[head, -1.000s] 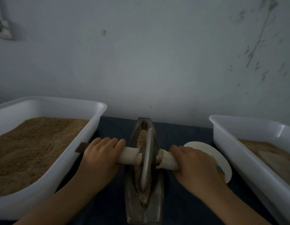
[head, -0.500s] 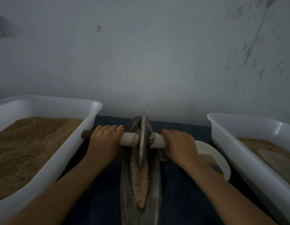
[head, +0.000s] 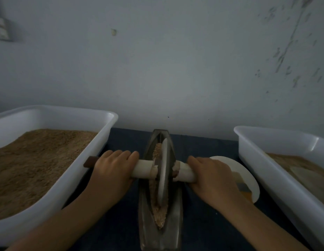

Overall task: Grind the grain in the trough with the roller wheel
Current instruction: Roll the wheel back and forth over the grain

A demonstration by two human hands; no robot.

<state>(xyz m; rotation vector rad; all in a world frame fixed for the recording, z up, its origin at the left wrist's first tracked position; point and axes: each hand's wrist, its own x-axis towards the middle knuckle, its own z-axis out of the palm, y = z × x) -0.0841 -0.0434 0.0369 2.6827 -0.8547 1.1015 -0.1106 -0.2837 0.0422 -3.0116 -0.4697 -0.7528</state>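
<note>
A dark boat-shaped metal trough (head: 177, 211) lies lengthways on the dark blue table in front of me, with brown grain (head: 160, 217) in its groove. The thin metal roller wheel (head: 163, 171) stands on edge in the groove near the trough's middle. Its axle, wrapped in white on both sides (head: 142, 168), crosses the trough. My left hand (head: 112, 171) grips the left handle, whose brown end (head: 89, 161) sticks out. My right hand (head: 210, 178) grips the right handle.
A large white tub (head: 103, 140) full of brown grain stands at the left. Another white tub (head: 262, 160) with some brown meal stands at the right. A white plate (head: 248, 178) lies between trough and right tub. A grey wall rises right behind the table.
The wheel rolled from mid-trough to the far end half a second ago, then back toward me to the middle. Both hands kept their grip on the handles.
</note>
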